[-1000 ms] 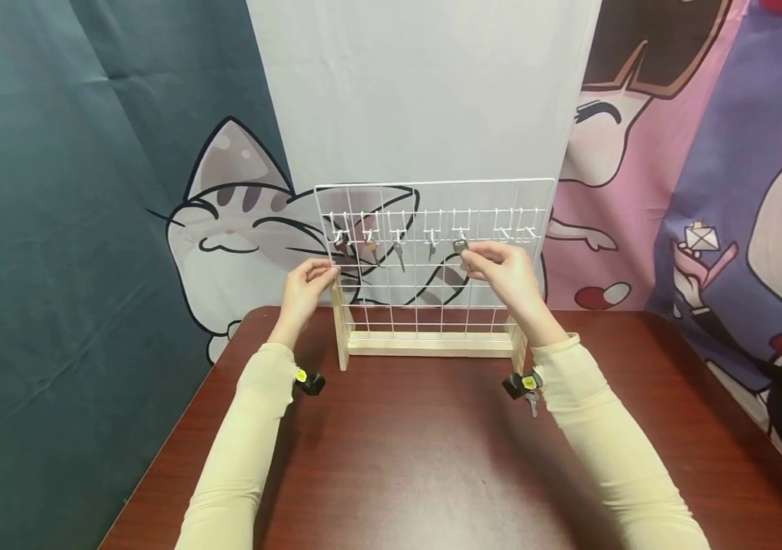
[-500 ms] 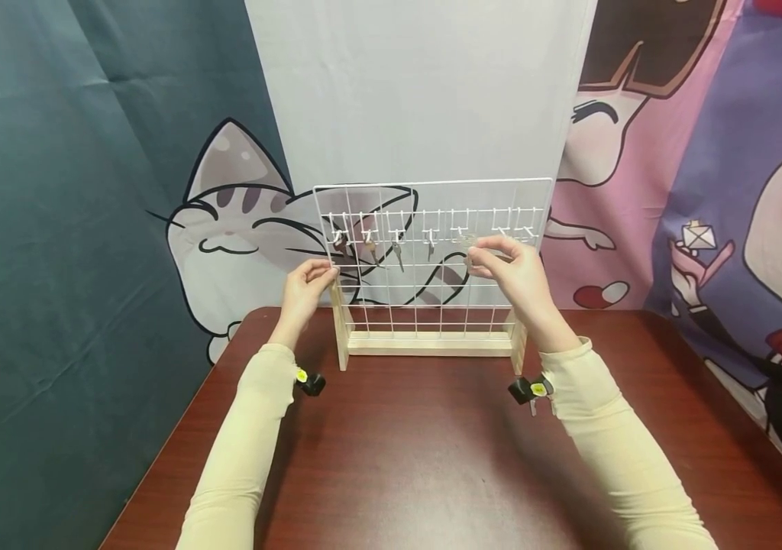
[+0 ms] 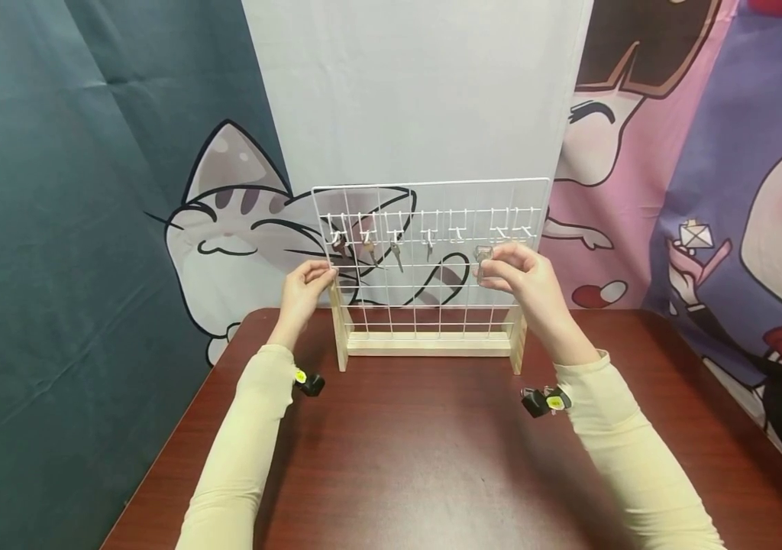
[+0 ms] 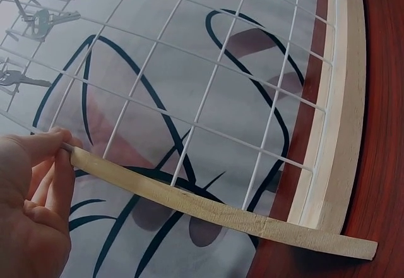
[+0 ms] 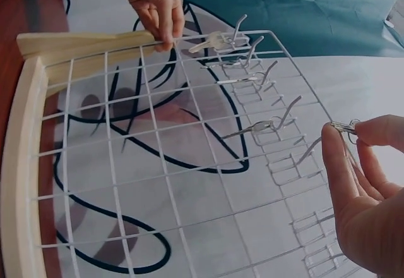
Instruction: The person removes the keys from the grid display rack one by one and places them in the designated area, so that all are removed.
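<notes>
A white wire grid rack [image 3: 425,287] stands upright on a pale wooden base [image 3: 428,345]. My left hand [image 3: 303,296] pinches its left side, where the wire meets the top of the wooden leg [image 4: 145,186]. Between thumb and fingertips, my right hand [image 3: 531,286] holds a key [image 5: 343,127] with a small ring, in front of the grid's right half. Several other keys hang from hooks on the left, among them a silver key [image 3: 397,256] and another key [image 3: 430,248]. The hook [image 3: 457,235] left of my right hand is bare.
Two more bare hooks [image 3: 499,233] sit at the grid's right end. The brown table [image 3: 405,451] carries the rack near its far edge, with a printed curtain [image 3: 425,92] right behind. Black cameras, such as the right one [image 3: 535,402], stick out from both wrists.
My right hand has drawn the key off its hook and moved it to the right and slightly down. My left hand has stayed at the rack's side.
</notes>
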Tool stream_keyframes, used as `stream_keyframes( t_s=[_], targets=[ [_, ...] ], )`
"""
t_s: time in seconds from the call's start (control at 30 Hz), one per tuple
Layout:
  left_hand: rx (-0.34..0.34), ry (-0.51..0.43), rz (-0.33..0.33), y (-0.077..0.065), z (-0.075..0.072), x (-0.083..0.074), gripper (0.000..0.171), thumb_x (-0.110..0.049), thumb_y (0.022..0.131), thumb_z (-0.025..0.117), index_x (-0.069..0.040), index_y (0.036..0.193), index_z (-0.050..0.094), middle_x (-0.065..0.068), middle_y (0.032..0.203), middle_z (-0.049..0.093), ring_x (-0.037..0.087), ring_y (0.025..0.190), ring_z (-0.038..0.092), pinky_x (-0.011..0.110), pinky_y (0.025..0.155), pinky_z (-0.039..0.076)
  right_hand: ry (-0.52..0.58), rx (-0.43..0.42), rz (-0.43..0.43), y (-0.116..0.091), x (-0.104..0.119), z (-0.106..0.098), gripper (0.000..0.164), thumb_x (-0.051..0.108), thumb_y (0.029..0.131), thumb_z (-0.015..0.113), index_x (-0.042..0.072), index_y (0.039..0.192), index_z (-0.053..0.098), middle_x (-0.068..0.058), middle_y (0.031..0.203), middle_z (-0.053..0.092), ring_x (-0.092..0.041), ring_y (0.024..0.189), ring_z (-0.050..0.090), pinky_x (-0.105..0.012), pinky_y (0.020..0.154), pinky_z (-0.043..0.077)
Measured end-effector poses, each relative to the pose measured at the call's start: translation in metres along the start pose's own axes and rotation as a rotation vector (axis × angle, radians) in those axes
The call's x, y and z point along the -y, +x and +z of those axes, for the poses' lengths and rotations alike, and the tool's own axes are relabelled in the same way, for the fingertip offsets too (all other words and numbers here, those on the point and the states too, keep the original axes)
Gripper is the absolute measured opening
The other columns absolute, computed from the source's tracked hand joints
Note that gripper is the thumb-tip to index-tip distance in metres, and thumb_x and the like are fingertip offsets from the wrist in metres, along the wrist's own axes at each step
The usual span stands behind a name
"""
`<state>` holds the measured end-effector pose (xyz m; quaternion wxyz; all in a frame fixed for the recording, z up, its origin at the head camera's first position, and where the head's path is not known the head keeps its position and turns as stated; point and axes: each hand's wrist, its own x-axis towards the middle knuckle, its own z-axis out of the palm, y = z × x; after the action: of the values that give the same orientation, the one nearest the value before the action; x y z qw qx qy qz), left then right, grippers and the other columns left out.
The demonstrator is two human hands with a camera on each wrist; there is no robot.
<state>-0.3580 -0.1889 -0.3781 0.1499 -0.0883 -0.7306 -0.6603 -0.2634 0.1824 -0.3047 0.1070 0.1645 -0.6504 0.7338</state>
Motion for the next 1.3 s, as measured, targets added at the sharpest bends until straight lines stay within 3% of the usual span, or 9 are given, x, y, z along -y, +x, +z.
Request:
stream_keyframes(
  t_s=[0.27, 0.47, 0.57, 0.77, 0.87, 1.03, 1.2, 1.3],
  targets=[
    [-0.021, 0.012, 0.036, -0.002, 0.001, 0.002, 0.034, -0.016, 0.095, 0.073, 0.008, 0.118, 0.064, 0.015, 0.111, 0.074, 0.005, 0.09, 0.067, 0.02, 0.085, 0.055, 0.023, 0.019, 0.049, -0.008, -0.016, -0.013, 0.01, -0.006, 0.093, 0.063, 0.0, 0.099, 0.057, -0.003, 0.088, 0.073, -0.015, 0.08, 0.073, -0.032, 0.079, 0.061],
    [-0.03, 0.017, 0.034, -0.004, 0.0, 0.002, 0.032, -0.013, 0.096, 0.072, 0.008, 0.118, 0.064, 0.017, 0.112, 0.073, 0.005, 0.091, 0.067, 0.02, 0.086, 0.054, 0.018, 0.032, 0.101, -0.015, -0.03, -0.024, 0.017, -0.005, 0.094, 0.063, 0.002, 0.107, 0.057, 0.0, 0.088, 0.072, -0.015, 0.081, 0.073, -0.032, 0.078, 0.061],
    [-0.031, 0.013, 0.04, -0.004, 0.001, 0.001, 0.032, -0.014, 0.096, 0.072, 0.008, 0.118, 0.064, 0.019, 0.113, 0.072, 0.005, 0.091, 0.067, 0.02, 0.086, 0.054, -0.01, 0.047, 0.122, -0.02, -0.037, -0.031, 0.027, -0.004, 0.094, 0.063, 0.005, 0.119, 0.059, -0.003, 0.093, 0.072, -0.013, 0.084, 0.072, -0.032, 0.081, 0.061],
    [-0.029, 0.003, 0.034, -0.002, 0.002, 0.003, 0.035, -0.015, 0.096, 0.072, 0.009, 0.119, 0.063, 0.024, 0.117, 0.07, 0.005, 0.091, 0.067, 0.019, 0.085, 0.054, -0.132, 0.086, 0.169, -0.029, -0.052, -0.046, 0.043, -0.002, 0.095, 0.064, -0.009, 0.136, 0.054, -0.007, 0.099, 0.069, -0.013, 0.086, 0.071, -0.031, 0.085, 0.059],
    [-0.017, -0.013, 0.018, -0.001, 0.001, 0.003, 0.036, -0.013, 0.096, 0.071, 0.011, 0.121, 0.063, 0.027, 0.12, 0.067, 0.007, 0.092, 0.067, 0.019, 0.085, 0.054, -0.2, 0.105, 0.192, -0.034, -0.061, -0.052, 0.044, -0.001, 0.095, 0.064, -0.014, 0.136, 0.051, -0.011, 0.101, 0.067, -0.013, 0.088, 0.071, -0.03, 0.085, 0.059],
    [0.012, -0.021, 0.005, -0.005, 0.001, -0.008, 0.034, -0.007, 0.097, 0.069, 0.014, 0.122, 0.061, 0.03, 0.122, 0.065, 0.014, 0.096, 0.068, 0.021, 0.087, 0.054, -0.346, 0.124, 0.23, -0.042, -0.076, -0.06, 0.042, 0.002, 0.093, 0.069, -0.011, 0.131, 0.057, -0.025, 0.108, 0.069, -0.015, 0.088, 0.072, -0.03, 0.082, 0.06],
    [0.017, 0.007, 0.006, -0.016, 0.002, -0.027, 0.031, -0.004, 0.097, 0.067, 0.015, 0.12, 0.061, 0.029, 0.12, 0.067, 0.012, 0.096, 0.068, 0.021, 0.087, 0.054, -0.498, 0.169, 0.293, -0.049, -0.093, -0.066, 0.04, 0.005, 0.092, 0.073, -0.01, 0.127, 0.061, -0.023, 0.104, 0.072, -0.017, 0.081, 0.072, -0.028, 0.072, 0.06],
    [0.018, 0.003, 0.011, -0.016, 0.002, -0.027, 0.031, -0.004, 0.096, 0.068, 0.015, 0.12, 0.061, 0.028, 0.119, 0.067, 0.012, 0.095, 0.068, 0.02, 0.087, 0.054, -0.502, 0.194, 0.339, -0.054, -0.105, -0.068, 0.037, 0.004, 0.092, 0.072, -0.012, 0.123, 0.062, -0.021, 0.099, 0.073, -0.021, 0.079, 0.072, -0.032, 0.071, 0.062]
  ],
)
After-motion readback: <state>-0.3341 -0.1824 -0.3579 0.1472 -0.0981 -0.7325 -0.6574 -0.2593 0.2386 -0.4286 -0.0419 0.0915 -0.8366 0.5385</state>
